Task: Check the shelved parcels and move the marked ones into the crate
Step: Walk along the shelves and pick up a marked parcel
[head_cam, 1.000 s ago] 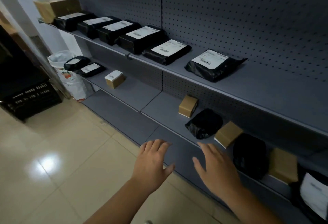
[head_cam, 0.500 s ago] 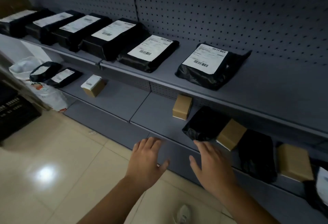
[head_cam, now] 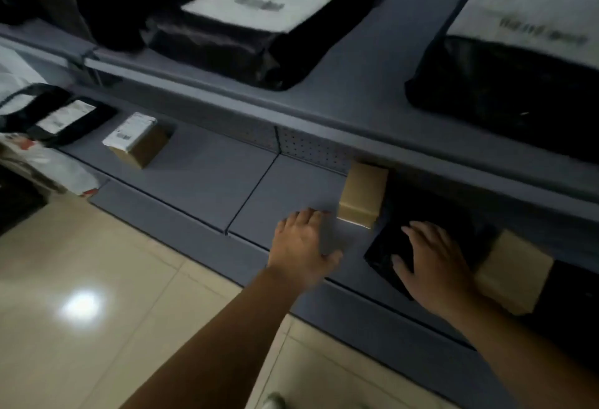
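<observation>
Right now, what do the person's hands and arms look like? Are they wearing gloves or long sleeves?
No gloves and no long sleeves. The left hand and the right hand are bare, with no rings, watch or bracelet that I can see. The left forearm and right forearm are bare too, with no sleeve in view. The picture is a bit blurry, so tiny marks would not show.

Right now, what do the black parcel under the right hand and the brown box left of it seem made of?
Black soft parcel: probably plastic film, faintly glossy; it wrinkles and sags. Brown box: likely matte cardboard; crisp edges, flat tan faces.
</observation>
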Demonstrator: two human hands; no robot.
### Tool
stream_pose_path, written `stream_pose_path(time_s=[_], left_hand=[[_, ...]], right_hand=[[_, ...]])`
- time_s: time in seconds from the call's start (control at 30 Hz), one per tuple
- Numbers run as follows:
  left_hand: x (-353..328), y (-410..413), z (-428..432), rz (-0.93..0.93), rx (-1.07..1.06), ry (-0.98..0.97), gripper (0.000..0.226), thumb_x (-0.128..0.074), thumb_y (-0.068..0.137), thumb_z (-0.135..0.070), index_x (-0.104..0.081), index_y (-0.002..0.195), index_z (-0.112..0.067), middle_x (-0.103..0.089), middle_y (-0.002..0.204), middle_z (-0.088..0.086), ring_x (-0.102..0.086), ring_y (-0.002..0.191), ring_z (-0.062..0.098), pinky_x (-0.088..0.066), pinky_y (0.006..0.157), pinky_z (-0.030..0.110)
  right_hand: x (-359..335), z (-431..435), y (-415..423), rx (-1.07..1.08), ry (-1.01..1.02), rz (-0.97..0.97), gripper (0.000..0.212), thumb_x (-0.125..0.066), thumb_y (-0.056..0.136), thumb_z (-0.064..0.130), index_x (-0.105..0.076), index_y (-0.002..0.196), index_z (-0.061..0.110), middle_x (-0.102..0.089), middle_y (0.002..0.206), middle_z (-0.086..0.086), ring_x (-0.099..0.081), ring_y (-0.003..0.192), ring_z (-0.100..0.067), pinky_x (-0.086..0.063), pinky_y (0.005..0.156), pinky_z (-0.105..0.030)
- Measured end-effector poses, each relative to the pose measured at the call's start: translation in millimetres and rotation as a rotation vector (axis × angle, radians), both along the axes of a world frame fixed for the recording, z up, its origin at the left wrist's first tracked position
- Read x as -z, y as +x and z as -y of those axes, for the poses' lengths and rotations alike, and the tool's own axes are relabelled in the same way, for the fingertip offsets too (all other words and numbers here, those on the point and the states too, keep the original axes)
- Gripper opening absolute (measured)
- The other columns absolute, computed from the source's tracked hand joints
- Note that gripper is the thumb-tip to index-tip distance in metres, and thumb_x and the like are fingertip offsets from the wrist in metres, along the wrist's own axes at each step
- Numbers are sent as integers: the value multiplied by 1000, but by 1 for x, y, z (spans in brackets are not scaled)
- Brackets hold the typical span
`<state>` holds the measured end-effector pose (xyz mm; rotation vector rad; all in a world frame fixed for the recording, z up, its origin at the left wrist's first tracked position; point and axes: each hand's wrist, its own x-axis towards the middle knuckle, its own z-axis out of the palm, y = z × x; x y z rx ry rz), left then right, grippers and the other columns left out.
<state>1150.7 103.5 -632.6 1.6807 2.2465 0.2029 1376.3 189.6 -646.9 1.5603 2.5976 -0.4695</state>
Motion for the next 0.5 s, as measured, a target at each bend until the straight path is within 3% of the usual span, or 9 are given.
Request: stream_pose_path(time_s=[0.2,0.33,0.5], left_hand=[[62,-21,-47,177,-57,65,86,-67,90,-55,-29,159,-21,-39,157,3,-35,145,26,-26,117,39],[93,-27,-62,278,-14,40,93,-69,92,-51,-17,163,-18,-30,165,5,-29,151,27,-24,120,35],[109,-44,-84,351,82,-108,98,-67,96,-43,0,165,-19,-14,171,6,-16,156,26,-18,123,31]], right_hand=[[50,-30,-35,156,-100,-133,80,-60,97,50,-23,161,17,-28,164,-6,-22,151,-27,-22,122,-42],[65,-39,-62,298,-186,-379,80,-65,96,44,-24,161,22,-35,161,-8,-31,147,-32,-34,118,-48],[77,-59,-78,533,-326,-625,78,-69,96,31,-27,160,17,-38,161,-8,-42,143,-29,-40,108,-38]])
